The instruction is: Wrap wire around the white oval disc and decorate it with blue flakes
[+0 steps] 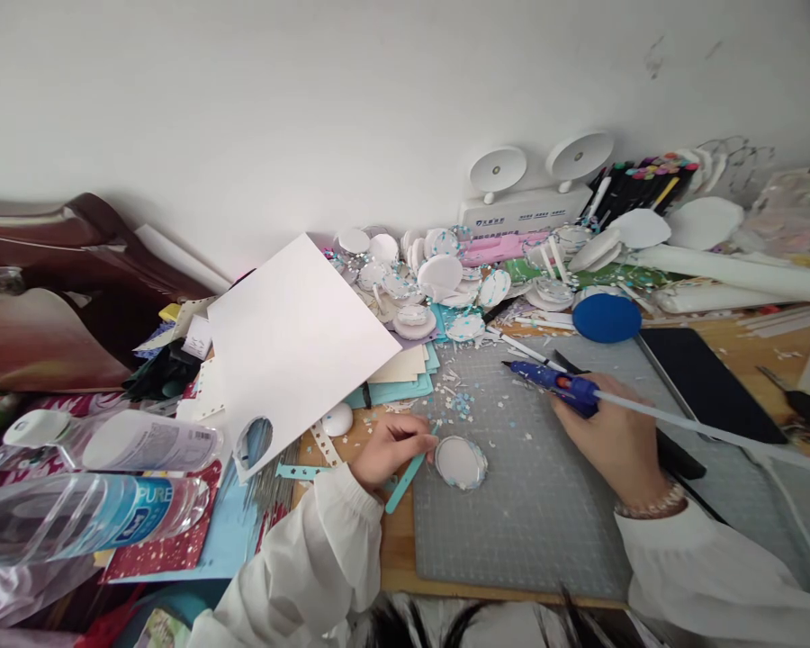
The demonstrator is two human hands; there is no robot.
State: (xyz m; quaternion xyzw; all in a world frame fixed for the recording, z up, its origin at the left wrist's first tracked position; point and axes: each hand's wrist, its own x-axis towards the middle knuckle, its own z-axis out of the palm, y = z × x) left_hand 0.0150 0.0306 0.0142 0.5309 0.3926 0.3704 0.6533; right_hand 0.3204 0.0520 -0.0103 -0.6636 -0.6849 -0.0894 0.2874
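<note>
My left hand (395, 450) is closed in a pinch at the left rim of a small round white disc (460, 463) with bits of pale blue trim along its edge. Teal paper strips (405, 486) lie beneath and beside this hand. In my right hand (617, 441) is a blue glue gun (563, 385), its nozzle pointing left over the grey cutting mat (513, 531). A long whitish glue stick (688, 421) sticks out of its rear. Tiny white and blue confetti pieces (459, 403) are scattered on the mat between the hands.
Many white discs with blue-dotted trim (438, 274) are heaped along the wall. A large white board (297, 333) leans at left, near a water bottle (94, 513). A blue round lid (606, 318), black phone (712, 382) and scissors (803, 400) are at right.
</note>
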